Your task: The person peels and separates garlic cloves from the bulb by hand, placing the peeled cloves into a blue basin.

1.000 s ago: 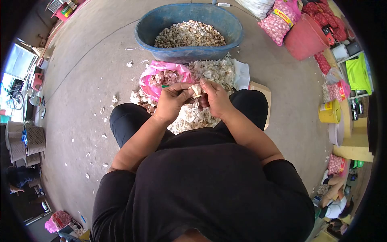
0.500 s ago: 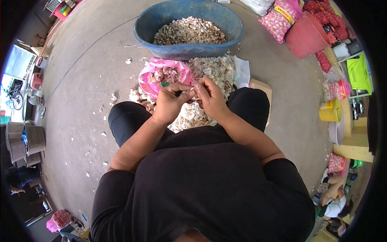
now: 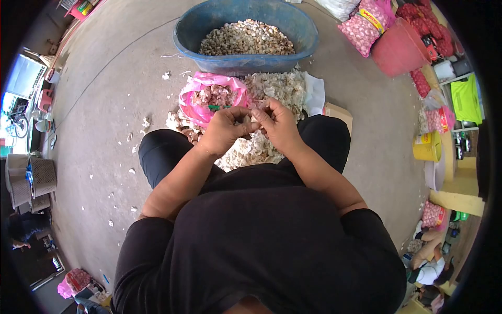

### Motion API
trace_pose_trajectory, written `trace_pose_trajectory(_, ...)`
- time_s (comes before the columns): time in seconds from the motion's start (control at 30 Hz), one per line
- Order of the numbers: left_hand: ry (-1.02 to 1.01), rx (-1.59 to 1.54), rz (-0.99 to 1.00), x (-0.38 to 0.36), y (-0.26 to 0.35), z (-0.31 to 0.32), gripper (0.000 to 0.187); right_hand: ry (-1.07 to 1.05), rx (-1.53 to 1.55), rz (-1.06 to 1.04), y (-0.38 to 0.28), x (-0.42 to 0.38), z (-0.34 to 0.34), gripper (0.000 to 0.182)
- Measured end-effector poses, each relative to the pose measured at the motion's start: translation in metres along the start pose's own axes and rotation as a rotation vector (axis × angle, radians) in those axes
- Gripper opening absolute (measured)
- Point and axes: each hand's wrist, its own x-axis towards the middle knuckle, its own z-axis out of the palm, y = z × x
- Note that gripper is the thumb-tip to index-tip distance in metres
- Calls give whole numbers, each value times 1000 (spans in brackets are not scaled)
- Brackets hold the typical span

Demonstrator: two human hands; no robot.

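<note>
My left hand (image 3: 225, 131) and my right hand (image 3: 277, 124) meet between my knees, fingertips pinched on a small pale garlic clove (image 3: 254, 120) that is partly hidden by the fingers. Below and around them lies a heap of whitish garlic skins (image 3: 250, 153). Just beyond my left hand stands an open pink bag (image 3: 189, 104) with purplish garlic pieces and something green in it. Farther ahead, a big blue tub (image 3: 235, 65) holds many loose cloves (image 3: 248, 39).
A pink tub (image 3: 397, 48) and filled garlic bags (image 3: 366, 29) stand at the upper right, a yellow bucket (image 3: 428, 146) at the right. Grey baskets (image 3: 43, 178) are at the left. Another person (image 3: 431, 269) is at the lower right. Skin scraps dot the floor.
The fingers have shifted slightly around the clove, and more of its pale surface shows. The whole view has moved a little.
</note>
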Motion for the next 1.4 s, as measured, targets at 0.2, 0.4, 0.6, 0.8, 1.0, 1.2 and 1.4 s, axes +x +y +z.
trace_pose_trajectory(0.2, 75, 306, 72, -1, -2, -4, 15, -70, -232, -221, -3, 0, 5, 19)
trace_pose_trajectory(0.4, 47, -73, 126, -1, -14, -2, 13, 54, -74, -145, 6, 3, 6, 14)
trace_pose_trajectory(0.6, 95, -334, 25, 5, -18, -7, 12, -46, 557, 355, 2, 11, -6, 15)
trace_pose_trajectory(0.8, 107, -101, 98, 10, -28, -15, 11, -270, 313, 362, 16, 7, -5, 20)
trace_pose_trajectory(1.0, 237, -387, -91, 12, -17, -17, 6, -186, 749, 608, 13, 13, -14, 29)
trace_pose_trajectory(1.2, 162, 301, 11, 7, -14, -1, 16, -109, 645, 415, 20, 10, -3, 17)
trace_pose_trajectory(1.4, 220, 593, 141, 12, -25, 0, 23, 92, 388, 294, 26, 8, 5, 10)
